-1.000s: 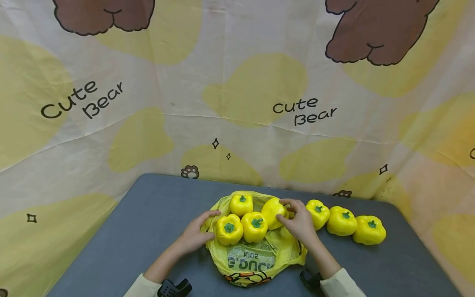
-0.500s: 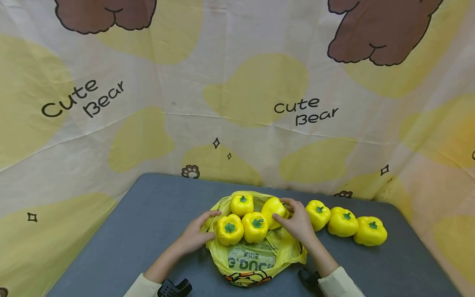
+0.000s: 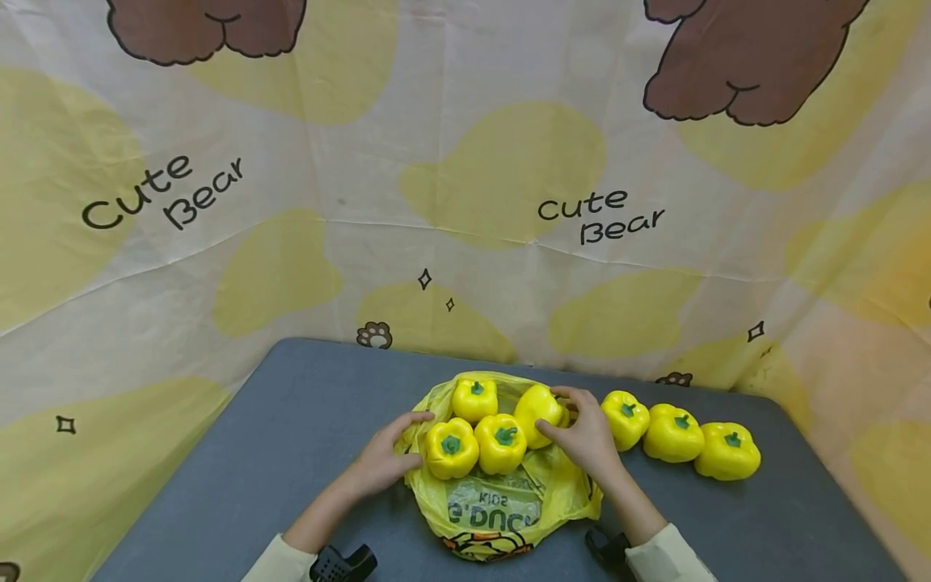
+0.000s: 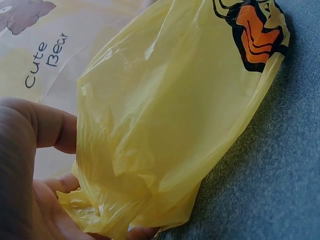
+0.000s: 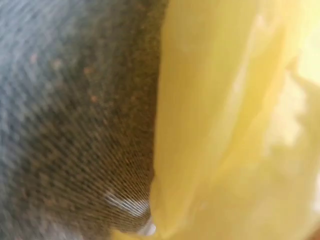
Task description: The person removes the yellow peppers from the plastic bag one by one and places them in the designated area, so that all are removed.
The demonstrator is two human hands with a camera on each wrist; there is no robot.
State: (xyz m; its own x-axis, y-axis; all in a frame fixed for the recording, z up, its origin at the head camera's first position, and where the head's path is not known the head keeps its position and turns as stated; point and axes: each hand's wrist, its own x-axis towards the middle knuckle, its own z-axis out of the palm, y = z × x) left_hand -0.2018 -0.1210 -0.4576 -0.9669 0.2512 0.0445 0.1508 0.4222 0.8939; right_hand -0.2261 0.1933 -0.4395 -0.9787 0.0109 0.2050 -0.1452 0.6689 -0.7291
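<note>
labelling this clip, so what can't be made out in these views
Head: the right hand covers part of the pepper at its thumb; no stem shows.
Head: the top edge cuts off the bear prints.
Left wrist: the left edge crops the left hand, and the yellow bag hides some fingers.
Right wrist: the bag is blurred; no fingers discernible.

4 round yellow peppers (image 3: 452, 449) in yellow plastic bag (image 3: 563, 485), btm ctr on flat grey tbl (image 3: 291, 420), 3 more peppers (image 3: 672, 434) lower R, printed cloth sheet (image 3: 502, 275) behind.
</note>
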